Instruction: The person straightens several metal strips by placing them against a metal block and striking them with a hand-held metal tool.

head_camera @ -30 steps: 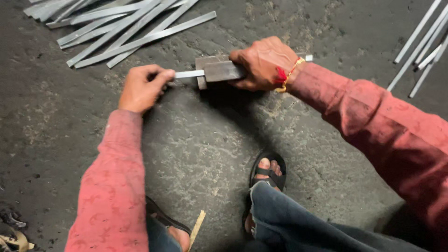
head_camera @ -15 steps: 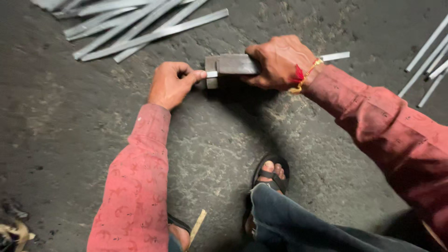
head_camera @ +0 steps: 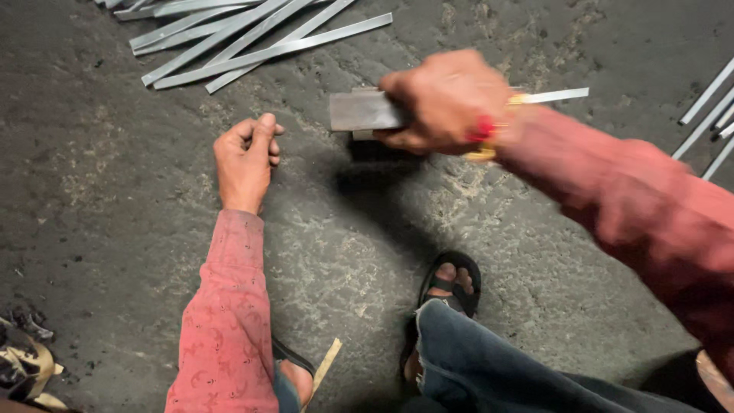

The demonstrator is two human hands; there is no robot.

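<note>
1. nearest the camera, a sandalled foot (head_camera: 451, 284) and a denim-covered knee (head_camera: 489, 359) rested on the rough dark concrete floor (head_camera: 99, 229), with a thin wooden sliver (head_camera: 323, 370) by the other foot.
2. the left hand (head_camera: 246, 159) had let go of the strip's end, which it pinched half a second before; it lay loosely curled on the floor, holding nothing, well apart from the work.
3. the right hand (head_camera: 443, 99) was closed tight around a grey metal block (head_camera: 365, 112) and had lifted it off the floor, blurred, with a narrow flat metal strip (head_camera: 554, 95) jutting out past the wrist.
4. that suggested one strip was finished with.
5. farther off, a heap of flat metal strips (head_camera: 245, 34) lay top left, and more strips (head_camera: 711, 115) lay at the right edge.
</note>
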